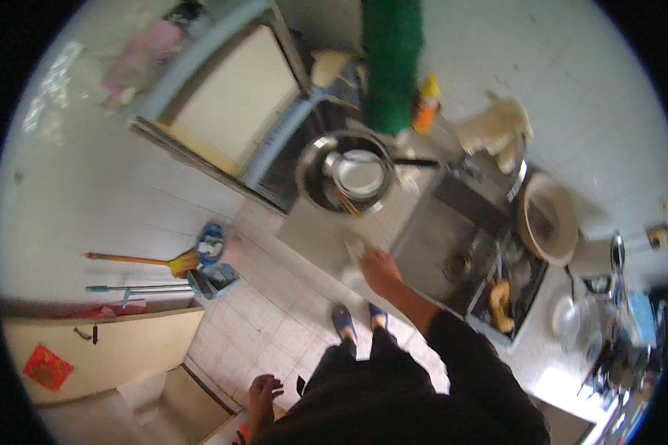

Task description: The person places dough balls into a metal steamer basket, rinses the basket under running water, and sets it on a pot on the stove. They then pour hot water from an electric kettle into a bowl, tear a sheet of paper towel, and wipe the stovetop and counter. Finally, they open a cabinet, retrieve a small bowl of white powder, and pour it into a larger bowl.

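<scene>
My right hand [381,272] reaches over the front of the counter [317,233], its fingers closed on a pale, blurred cloth [355,250]. Just beyond it stands a stainless steel pot [307,183]. Inside the pot sit a smaller metal bowl [360,175] and wooden chopsticks [347,203]. A dark handle [416,163] sticks out to the right of the pot. To the right of this hand lies a steel sink [423,245]. Down at the lower left my left hand [263,396] hangs beside my body, fingers loosely apart, with nothing visible in it.
A beige basin [576,222] leans by the sink's far right corner. Behind the pot are a yellow-and-orange bottle [426,105] and a hanging green thing [392,67]. A broom [182,263] and dustpan [222,278] stand left, above a pale cabinet [117,350]. Glass bowls [576,322] rest at right.
</scene>
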Demonstrator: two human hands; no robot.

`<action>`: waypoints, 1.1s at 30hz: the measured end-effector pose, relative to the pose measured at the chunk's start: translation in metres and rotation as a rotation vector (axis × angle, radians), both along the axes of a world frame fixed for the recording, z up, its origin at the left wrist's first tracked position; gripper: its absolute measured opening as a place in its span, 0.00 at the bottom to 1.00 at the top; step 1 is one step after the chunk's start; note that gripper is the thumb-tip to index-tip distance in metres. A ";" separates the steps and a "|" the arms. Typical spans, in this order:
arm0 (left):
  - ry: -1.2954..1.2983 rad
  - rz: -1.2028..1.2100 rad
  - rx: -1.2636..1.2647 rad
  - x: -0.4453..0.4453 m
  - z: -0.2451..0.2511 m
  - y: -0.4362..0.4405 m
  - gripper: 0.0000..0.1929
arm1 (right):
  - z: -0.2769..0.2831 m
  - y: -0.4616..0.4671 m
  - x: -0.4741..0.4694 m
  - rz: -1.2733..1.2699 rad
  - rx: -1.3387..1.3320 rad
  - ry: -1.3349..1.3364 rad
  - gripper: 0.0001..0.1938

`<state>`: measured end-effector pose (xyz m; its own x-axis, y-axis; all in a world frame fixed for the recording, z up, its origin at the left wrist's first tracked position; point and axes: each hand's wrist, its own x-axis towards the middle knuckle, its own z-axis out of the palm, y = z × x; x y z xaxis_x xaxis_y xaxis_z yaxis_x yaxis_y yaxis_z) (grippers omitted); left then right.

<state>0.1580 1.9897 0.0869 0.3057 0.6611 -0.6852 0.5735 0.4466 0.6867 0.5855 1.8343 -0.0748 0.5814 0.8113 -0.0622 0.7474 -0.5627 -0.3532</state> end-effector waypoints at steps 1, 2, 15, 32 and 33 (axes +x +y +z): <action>-0.011 0.011 0.000 0.001 0.002 -0.001 0.13 | -0.003 -0.024 -0.007 -0.024 0.005 0.034 0.08; -0.041 0.030 0.012 0.002 0.003 -0.001 0.13 | -0.006 -0.046 -0.003 0.137 -0.123 -0.078 0.11; -0.136 -0.016 0.011 0.026 -0.013 0.017 0.14 | 0.050 -0.186 0.046 -0.732 0.384 0.367 0.14; -0.256 -0.075 0.001 0.015 -0.032 0.151 0.13 | 0.262 0.030 0.098 -0.385 0.722 0.636 0.19; -0.290 -0.064 0.009 0.008 -0.032 0.159 0.13 | 0.287 0.060 0.118 -0.134 1.039 0.650 0.20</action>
